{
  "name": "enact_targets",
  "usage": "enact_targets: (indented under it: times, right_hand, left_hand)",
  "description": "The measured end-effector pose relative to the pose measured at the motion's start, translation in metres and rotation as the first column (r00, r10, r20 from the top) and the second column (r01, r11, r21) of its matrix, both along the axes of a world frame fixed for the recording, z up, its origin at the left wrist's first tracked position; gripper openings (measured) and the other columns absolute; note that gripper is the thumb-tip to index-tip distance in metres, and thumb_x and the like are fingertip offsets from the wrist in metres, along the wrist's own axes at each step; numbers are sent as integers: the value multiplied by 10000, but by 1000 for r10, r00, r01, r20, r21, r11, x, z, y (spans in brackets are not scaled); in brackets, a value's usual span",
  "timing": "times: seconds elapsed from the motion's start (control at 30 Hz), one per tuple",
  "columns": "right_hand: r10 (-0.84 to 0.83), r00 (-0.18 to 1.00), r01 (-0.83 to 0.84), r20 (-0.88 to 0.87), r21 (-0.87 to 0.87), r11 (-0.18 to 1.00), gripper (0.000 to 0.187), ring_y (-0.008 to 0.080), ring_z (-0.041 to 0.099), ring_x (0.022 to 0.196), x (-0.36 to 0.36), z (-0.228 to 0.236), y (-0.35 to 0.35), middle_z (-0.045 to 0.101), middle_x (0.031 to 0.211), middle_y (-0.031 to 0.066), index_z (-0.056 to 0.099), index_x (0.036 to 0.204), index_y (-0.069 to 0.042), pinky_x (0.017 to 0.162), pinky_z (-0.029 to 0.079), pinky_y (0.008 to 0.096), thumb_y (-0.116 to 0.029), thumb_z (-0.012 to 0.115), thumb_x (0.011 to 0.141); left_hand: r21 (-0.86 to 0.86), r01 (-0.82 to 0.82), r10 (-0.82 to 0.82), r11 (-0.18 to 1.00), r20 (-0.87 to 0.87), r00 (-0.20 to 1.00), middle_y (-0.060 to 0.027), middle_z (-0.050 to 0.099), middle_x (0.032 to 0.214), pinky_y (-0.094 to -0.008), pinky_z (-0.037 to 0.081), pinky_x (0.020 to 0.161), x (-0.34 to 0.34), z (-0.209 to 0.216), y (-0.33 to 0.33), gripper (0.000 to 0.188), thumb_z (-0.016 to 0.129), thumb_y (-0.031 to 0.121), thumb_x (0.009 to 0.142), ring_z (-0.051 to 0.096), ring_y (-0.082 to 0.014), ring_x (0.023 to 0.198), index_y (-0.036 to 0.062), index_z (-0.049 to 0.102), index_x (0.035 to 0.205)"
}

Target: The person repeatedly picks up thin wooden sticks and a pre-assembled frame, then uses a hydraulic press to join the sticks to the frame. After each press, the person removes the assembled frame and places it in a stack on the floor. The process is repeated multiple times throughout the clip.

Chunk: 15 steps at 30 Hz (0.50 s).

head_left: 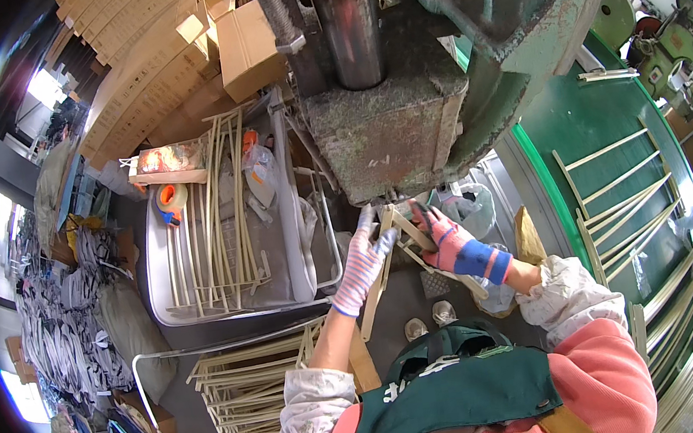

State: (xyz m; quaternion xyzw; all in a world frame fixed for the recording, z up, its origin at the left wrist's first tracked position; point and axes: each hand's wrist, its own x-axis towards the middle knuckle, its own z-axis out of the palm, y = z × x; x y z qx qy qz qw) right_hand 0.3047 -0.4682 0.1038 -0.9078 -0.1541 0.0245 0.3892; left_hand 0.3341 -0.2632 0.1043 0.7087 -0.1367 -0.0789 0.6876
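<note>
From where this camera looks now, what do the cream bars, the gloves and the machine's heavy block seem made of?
The cream bars are perhaps coated metal, being slim and evenly coloured; plastic or wood stays possible. The gloves seem knitted fabric, matte and closely fitting. The heavy block is likely iron or steel, dull, worn and stained.

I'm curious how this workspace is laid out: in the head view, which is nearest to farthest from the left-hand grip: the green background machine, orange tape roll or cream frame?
1. Cream frame: touching the left-hand grip.
2. Orange tape roll: to the left.
3. Green background machine: far upper right.
</note>
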Motion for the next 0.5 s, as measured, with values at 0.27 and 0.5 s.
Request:
enact_targets:
  times: [0.27,0.5]
  right_hand:
    - [-57,840,312,-539,394,865,171,148,536,534,-34,20,-30,543,578,109,622,913,-13,521,429,293,-122,640,783]
    - [-37,988,49,-147,78,996,181,80,424,536,-2,39,-57,501,559,108,675,921,-51,503,387,289,-196,640,819]
  left_hand:
    - [-242,206,-296,948,-434,851,-11,553,679,-228,457,531,-76,23,41,243,546,238,917,519,-68,575,1,589,887]
    - [123,296,-210,947,-460,863,69,405,517,-192,256,411,-32,46,86,310,514,309,931,322,-19,438,45,598,793]
